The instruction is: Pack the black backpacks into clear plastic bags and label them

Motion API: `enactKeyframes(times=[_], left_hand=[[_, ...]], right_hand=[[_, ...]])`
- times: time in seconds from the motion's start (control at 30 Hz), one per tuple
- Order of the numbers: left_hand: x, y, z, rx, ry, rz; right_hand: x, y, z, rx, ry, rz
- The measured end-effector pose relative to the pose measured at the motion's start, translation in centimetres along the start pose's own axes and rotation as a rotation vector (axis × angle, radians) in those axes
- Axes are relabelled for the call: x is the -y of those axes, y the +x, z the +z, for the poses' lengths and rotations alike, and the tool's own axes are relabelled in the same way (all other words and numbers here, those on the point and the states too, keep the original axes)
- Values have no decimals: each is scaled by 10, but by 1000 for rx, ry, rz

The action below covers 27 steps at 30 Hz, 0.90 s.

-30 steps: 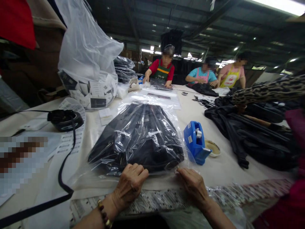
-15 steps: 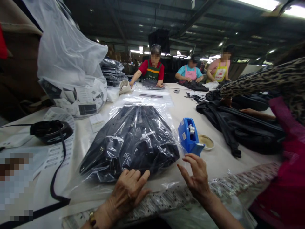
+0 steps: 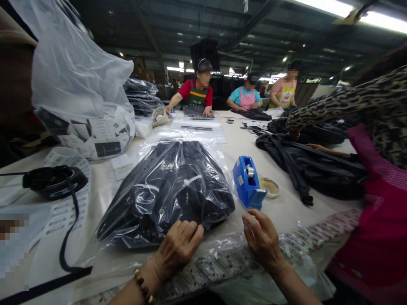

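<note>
A black fabric bag [image 3: 178, 182] lies in a clear plastic bag [image 3: 219, 163] on the table in front of me. My left hand [image 3: 182, 243], with a beaded bracelet at the wrist, rests closed on the near side of the plastic, fingers curled over it. My right hand [image 3: 261, 237] is pinched at the plastic's right edge, thumb against fingers. Just beyond that hand stands a blue tape dispenser [image 3: 248, 182] with a roll in it. Exactly how much film lies between the right fingertips is hard to see.
Behind the dispenser is a round shallow lid [image 3: 269, 187]. A big plastic sack of tags [image 3: 104, 131], a black strap roll [image 3: 54, 182] and label sheets [image 3: 68, 212] lie left. A co-worker's sleeve [image 3: 343, 99] reaches over black backpacks [image 3: 318, 169] at right. Several people work opposite.
My right thumb and fingers, spread apart before, have come together at the plastic's edge. The left hand stays on the near side of the bag. The view has turned slightly right.
</note>
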State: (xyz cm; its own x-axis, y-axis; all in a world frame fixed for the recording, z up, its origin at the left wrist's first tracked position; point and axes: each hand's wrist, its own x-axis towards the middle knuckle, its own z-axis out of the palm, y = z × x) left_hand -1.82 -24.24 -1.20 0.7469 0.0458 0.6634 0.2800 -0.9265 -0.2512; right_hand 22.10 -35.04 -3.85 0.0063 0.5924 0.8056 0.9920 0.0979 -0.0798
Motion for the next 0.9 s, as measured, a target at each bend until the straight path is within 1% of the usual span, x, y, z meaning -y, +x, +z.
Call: enactKeyframes(times=[0.1, 0.17, 0.33, 0.47, 0.53, 0.57, 0.6, 0.67, 0.73, 0.8, 0.9], left_hand=[[0, -2, 1, 2, -19, 66], [0, -5, 2, 25, 2, 86], [3, -6, 5, 87, -11, 152], [3, -6, 4, 119, -13, 157], [1, -7, 5, 143, -17, 146], [1, -7, 5, 153, -22, 145], [1, -8, 5, 156, -30, 147], [1, -9, 5, 144, -46, 152], [1, -9, 5, 147, -58, 149], [2, -10, 5, 154, -75, 130], [0, -10, 7, 114, -92, 41]], right_hand=[[-7, 0, -4, -1, -17, -79], [-13, -1, -6, 17, -22, -83], [-22, -5, -4, 64, -33, 1], [-20, -6, -5, 90, -70, 63], [-11, -5, -12, 79, -79, 64], [-4, -4, -16, 71, -61, 42], [4, -3, -20, 80, -26, -4], [23, 0, -25, 144, 79, -144], [41, 3, -23, 204, 155, -255], [53, 4, -17, 206, 156, -268], [57, 3, -9, 156, 112, -223]])
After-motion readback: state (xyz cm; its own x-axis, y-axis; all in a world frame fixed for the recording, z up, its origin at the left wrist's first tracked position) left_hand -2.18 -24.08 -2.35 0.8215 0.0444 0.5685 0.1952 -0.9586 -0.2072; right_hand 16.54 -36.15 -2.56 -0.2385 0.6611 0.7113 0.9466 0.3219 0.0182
